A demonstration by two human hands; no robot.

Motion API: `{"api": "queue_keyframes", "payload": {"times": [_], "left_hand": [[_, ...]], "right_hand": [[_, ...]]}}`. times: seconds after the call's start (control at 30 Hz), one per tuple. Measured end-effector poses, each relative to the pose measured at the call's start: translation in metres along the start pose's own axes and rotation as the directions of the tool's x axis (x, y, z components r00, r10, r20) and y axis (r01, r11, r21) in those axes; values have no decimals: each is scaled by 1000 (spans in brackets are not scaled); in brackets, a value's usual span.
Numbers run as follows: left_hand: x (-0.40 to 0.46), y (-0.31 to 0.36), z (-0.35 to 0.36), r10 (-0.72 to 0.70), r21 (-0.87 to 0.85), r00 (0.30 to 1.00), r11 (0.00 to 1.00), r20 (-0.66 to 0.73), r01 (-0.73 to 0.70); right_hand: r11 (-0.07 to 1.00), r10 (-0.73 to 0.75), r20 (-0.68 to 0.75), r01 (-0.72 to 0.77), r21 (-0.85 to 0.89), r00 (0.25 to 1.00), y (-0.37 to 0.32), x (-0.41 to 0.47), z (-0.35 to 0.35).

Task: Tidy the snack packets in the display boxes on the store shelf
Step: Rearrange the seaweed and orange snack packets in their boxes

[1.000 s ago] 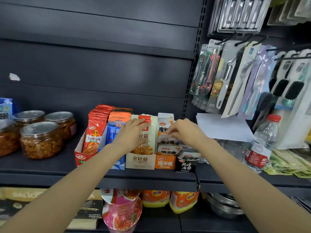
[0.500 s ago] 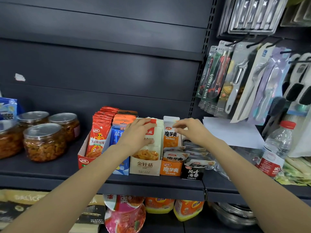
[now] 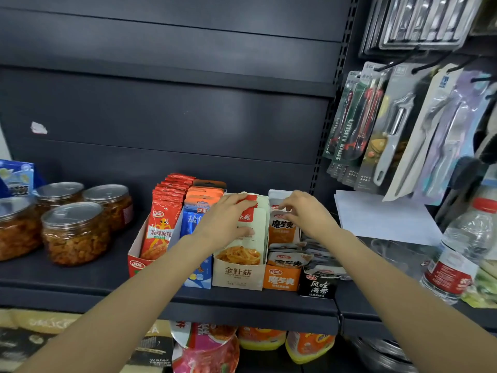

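The left hand [image 3: 228, 219] covers much of the cream packets [image 3: 252, 227] it grips — thumb pressed on the front face, fingers curled over their tops — so the print beneath is only partly readable. The right hand [image 3: 304, 214] hides the upper edge of the orange-and-white packets [image 3: 282, 227]; its fingertips pinch at their tops, though how many packets it holds cannot be told. Both forearms run off the bottom of the frame.

Five cardboard display boxes stand side by side on the dark metal shelf [image 3: 80, 286]. The red box [image 3: 135, 265] holds a tight upright row of glossy red sachets [image 3: 164, 216]. Next, the blue box [image 3: 199, 278] carries blue and orange hang-tab packets [image 3: 201, 197], its front half hidden by the left arm. The beige box [image 3: 238, 275] contains the cream packets, standing upright. The orange box [image 3: 281, 278] holds one group standing at the back and others slumped flat at the front. The black box [image 3: 317, 288] — the lowest — has its packets lying loose and jumbled.

To the left stand clear plastic jars [image 3: 75, 235] with foil-like lids and reddish contents. At right, a ribbed water bottle [image 3: 462, 251] is cut off by the frame edge, and carded kitchen tools [image 3: 390, 130] hang from hooks.
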State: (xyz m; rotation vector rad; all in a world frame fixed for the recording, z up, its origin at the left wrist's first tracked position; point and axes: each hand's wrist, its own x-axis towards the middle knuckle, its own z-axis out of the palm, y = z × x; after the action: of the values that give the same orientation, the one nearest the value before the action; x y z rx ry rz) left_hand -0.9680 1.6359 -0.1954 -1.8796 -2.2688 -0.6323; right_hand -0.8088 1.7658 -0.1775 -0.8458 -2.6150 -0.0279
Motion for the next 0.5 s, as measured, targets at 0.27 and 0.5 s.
{"api": "queue_keyframes", "payload": {"times": [0.27,0.5], "left_hand": [[-2,5,-1,-19,2,1000,1000,-6,19],[-8,20,-3,-37,-78,995,996,-93,30]], "right_hand": [[979,48,-165,-14,202,985,-4,-14,-17],[957,95,-322,2,289,942,-7,-33,-48]]}}
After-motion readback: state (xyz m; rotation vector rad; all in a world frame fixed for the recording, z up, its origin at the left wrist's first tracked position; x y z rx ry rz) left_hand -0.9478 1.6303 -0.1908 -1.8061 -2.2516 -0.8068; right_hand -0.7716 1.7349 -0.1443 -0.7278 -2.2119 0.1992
